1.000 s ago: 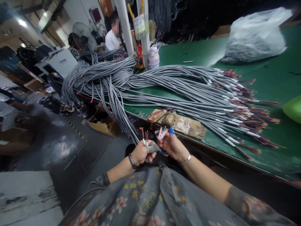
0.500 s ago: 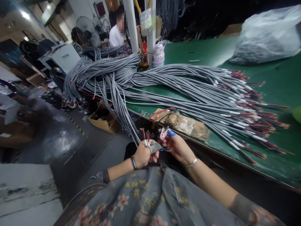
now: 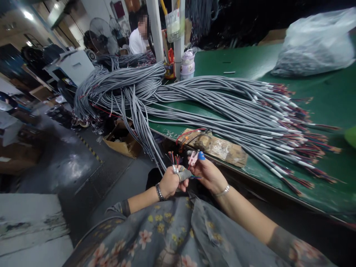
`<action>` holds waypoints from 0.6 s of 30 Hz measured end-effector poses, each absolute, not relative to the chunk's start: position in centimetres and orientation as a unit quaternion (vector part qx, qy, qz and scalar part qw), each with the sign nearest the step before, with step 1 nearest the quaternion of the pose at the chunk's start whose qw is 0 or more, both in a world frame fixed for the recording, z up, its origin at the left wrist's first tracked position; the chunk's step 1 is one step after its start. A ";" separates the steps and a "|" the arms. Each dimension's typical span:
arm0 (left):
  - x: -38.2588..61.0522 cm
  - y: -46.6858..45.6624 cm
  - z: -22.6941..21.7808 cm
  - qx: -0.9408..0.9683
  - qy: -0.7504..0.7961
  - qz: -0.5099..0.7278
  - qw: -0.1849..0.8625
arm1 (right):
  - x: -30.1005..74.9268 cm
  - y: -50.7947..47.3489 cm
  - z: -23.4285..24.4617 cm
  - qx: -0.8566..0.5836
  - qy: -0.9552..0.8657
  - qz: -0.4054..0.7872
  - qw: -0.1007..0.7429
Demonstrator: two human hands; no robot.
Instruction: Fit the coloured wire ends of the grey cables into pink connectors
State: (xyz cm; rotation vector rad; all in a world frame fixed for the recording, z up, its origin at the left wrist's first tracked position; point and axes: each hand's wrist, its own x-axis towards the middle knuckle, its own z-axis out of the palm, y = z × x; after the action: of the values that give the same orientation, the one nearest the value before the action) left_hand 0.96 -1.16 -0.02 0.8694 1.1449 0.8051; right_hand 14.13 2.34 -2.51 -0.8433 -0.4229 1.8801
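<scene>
My left hand (image 3: 171,182) is closed round several grey cables (image 3: 160,162). Their stripped ends, with thin coloured wires (image 3: 172,157), stick up above the fist, and a few more wires point right past the thumb. A grey wrap (image 3: 184,174) covers that thumb. Close by on the right, my right hand (image 3: 209,174) pinches a small pink plastic piece (image 3: 193,158) that looks like a clip. Blue tape (image 3: 201,156) is on one of its digits. A red wire runs near its fingertips; whether it is gripped there I cannot tell.
On the green table (image 3: 211,61) lies a large spread of grey cables (image 3: 205,96) with white-banded ends. A wooden block (image 3: 222,148) sits at the table's edge. Beyond are a plastic bag (image 3: 317,44), a lilac bottle (image 3: 187,65) and a seated person (image 3: 137,40). A cardboard box (image 3: 122,142) stands below.
My right hand has moved slightly left, nearer the left hand, with the pink piece still pinched. The left hand has hardly moved and keeps the cables.
</scene>
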 end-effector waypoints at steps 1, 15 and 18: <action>1.0 -1.2 0.0 0.389 0.511 0.356 0.679 | 14.1 2.3 -2.5 -0.348 -0.173 0.775 0.498; 0.0 -2.4 0.2 0.406 0.522 0.356 0.660 | 14.5 1.8 -2.2 -0.325 -0.185 0.801 0.467; 0.0 -2.4 0.3 0.404 0.521 0.367 0.657 | 14.5 1.8 -2.0 -0.322 -0.189 0.793 0.482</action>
State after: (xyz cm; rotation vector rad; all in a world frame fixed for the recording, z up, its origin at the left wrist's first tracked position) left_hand -0.04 -2.43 0.27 0.9145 1.1805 0.8309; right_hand 14.48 1.79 -2.02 -0.7847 -0.4615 1.9329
